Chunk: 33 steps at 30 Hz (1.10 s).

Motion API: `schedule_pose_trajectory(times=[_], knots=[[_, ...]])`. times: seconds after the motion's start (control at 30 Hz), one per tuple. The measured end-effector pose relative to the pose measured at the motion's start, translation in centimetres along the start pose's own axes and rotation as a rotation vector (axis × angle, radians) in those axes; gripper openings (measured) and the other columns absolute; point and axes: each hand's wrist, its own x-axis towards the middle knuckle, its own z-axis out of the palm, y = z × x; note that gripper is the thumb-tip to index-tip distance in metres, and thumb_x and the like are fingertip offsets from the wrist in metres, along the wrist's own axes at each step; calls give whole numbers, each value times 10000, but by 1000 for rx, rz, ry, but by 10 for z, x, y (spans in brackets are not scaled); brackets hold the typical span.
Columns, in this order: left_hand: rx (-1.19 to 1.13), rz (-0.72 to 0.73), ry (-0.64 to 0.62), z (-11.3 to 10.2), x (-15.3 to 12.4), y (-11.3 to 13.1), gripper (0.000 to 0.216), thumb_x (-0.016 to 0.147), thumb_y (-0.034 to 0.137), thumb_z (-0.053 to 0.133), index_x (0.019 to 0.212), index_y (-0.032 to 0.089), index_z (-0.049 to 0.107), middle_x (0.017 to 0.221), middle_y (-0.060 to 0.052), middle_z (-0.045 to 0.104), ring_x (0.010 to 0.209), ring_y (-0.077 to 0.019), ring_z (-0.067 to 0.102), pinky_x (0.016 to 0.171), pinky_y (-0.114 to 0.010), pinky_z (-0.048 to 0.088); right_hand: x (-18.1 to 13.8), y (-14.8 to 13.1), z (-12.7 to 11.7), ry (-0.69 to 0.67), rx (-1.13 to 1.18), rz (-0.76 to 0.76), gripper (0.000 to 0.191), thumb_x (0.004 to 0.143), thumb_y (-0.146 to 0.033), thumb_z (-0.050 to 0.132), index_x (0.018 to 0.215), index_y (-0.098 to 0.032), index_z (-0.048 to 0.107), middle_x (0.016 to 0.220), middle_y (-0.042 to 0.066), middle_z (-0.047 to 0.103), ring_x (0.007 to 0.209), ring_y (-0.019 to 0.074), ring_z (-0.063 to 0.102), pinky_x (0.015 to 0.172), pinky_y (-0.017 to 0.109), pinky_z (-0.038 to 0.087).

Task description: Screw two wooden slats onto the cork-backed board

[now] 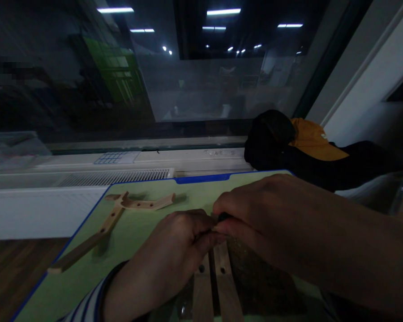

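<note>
In the head view my left hand (174, 250) is closed, its thumb and finger pinched at the far ends of two pale wooden strips with dark holes, a left strip (202, 293) and a right strip (227, 293). Close against it, my right hand (262, 210) is also closed, around a small black object (224, 216). Most of that object is hidden by the fingers, so its kind does not show. A branched wooden piece (112, 215) with dark holes lies on the left of the green board (144, 190).
A dark brown surface (262, 281) lies under the strips and my right hand. Behind the blue-edged board run a white radiator (87, 180) and a windowsill (204, 156). A black and orange cap (317, 141) rests at the right, a clear plastic container (16, 150) at far left.
</note>
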Motion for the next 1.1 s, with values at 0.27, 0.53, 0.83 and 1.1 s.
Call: schedule_pose_trajectory(times=[0.27,0.53,0.83,1.1], knots=[[112,-55,76,2,0,4,238,837,355,522,812,198,698,770,-24,715,680,-180,640,632,-260,462,6,-2,-1,-27,-10,12,89,840,-226,542,767,-238,591,687,-46,586,580,131,508,515,291,242],[156,-101,158,4,1,5,203,800,331,551,743,191,686,744,-33,719,648,-191,642,544,-262,424,6,-9,-8,-8,61,-33,169,886,-218,462,840,-220,625,743,-22,642,658,135,562,595,285,338],[77,-33,84,1,0,3,168,828,314,550,788,231,691,772,27,721,685,-157,651,604,-243,431,6,-3,-1,-33,59,-22,125,843,-170,521,847,-249,619,783,-49,635,651,133,545,589,287,322],[94,-5,-22,-1,-3,2,261,884,305,447,826,203,680,832,-19,715,772,-184,651,674,-263,455,5,-6,0,29,-19,-8,63,833,-215,554,779,-244,570,713,-59,585,583,127,490,527,283,233]])
